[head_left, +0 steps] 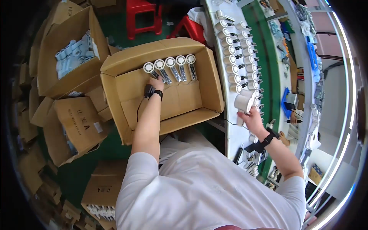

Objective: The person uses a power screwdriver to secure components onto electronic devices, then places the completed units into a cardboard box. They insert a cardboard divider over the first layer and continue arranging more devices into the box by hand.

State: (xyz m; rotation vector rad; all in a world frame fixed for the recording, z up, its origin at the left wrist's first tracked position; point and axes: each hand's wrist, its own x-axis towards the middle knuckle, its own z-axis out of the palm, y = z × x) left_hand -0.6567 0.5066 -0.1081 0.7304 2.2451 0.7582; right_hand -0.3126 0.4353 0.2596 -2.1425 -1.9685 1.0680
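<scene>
My left hand (156, 83) reaches into an open cardboard box (209, 82) and touches the lower end of a white round-headed part (150, 69) in a row of several such parts (175, 66) along the box's far wall. My right hand (251, 115) is over the white workbench (230, 126) and grips a white cylindrical part (244, 102) at the near end of two rows of like parts (239, 50). Both wrists wear black bands.
More open cardboard boxes stand to the left, one holding pale blue parts (73, 51). Flat and stacked cartons (76, 122) crowd the green floor. Red stools (143, 15) are behind the box. A green conveyor strip (268, 65) runs along the bench.
</scene>
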